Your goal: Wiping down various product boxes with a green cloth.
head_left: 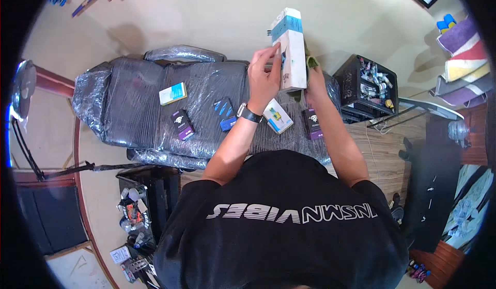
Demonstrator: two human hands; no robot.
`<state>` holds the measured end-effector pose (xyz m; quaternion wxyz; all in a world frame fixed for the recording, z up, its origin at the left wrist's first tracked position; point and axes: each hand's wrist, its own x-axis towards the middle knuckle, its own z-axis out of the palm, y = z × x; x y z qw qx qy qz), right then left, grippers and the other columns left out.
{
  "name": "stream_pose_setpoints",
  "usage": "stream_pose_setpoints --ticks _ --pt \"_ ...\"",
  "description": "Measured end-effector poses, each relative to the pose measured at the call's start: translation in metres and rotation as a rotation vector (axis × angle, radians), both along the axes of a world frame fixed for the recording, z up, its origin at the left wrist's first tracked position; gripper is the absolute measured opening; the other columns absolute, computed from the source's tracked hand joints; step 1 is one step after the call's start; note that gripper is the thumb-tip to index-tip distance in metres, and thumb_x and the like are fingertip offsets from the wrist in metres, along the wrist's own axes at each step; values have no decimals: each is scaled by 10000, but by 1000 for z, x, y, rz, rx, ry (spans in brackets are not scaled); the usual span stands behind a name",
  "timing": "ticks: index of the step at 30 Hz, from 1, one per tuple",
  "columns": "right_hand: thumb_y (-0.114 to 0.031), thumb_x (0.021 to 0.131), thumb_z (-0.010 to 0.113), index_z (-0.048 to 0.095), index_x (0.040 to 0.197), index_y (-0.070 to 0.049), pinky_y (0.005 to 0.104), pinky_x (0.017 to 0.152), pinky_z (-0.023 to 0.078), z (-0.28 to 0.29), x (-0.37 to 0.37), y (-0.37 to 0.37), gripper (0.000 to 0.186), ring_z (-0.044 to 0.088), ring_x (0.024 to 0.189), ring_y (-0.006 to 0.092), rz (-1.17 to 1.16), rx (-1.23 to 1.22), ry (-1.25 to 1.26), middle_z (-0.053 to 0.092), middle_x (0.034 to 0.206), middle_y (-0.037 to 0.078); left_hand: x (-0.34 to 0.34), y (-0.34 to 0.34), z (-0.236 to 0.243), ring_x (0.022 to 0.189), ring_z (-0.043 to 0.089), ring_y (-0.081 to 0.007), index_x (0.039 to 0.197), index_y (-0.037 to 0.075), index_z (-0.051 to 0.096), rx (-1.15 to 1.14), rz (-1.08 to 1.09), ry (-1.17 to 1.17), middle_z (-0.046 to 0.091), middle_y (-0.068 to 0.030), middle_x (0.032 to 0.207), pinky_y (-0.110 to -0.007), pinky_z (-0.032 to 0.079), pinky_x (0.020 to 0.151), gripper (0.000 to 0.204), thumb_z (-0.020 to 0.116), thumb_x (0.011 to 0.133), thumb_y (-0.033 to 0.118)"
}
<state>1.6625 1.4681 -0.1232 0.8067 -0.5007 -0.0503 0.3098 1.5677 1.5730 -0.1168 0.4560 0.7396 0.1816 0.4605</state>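
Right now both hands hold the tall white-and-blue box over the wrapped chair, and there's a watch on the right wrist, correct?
Not quite: the watch is on the left wrist, not the right. The head view shows it. The rest stands: left hand and right hand both hold the tall white-and-blue box over the wrapped chair.

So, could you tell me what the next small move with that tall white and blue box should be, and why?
Probably steady the box with the right hand and lift its top flap with the left hand. Both hands hold it upright above the wrapped black chair, and the left fingertips sit near its upper end.
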Motion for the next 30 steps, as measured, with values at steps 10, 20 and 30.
stream_pose_setpoints --ticks 10,20,30 --pt "-66 891 678 603 1380 -57 344 1029 465 28 -7 3 495 607 1211 240 259 -229 -1113 610 1354 167 -24 52 -8 1207 602 -223 1451 -27 457 -321 -355 239 614 -188 1340 -343 471 1019 708 696 944 404" --pt "-33 849 649 681 1308 -167 444 1052 472 45 5 7 479 589 1232 378 295 -519 -1501 604 1389 153 -23 21 -29 1345 482 -228 1585 32 233 -638 -358 -193 457 -144 1494 -351 416 1104 800 703 947 144" --pt "-3 795 645 728 1201 -130 408 997 501 58 -24 -13 433 589 1155 326 365 -562 -1674 642 1278 110 -47 6 -36 1325 498 -230 1611 106 98 -624 -511 -212 473 -124 1449 -407 455 1092 1167 851 732 -50"
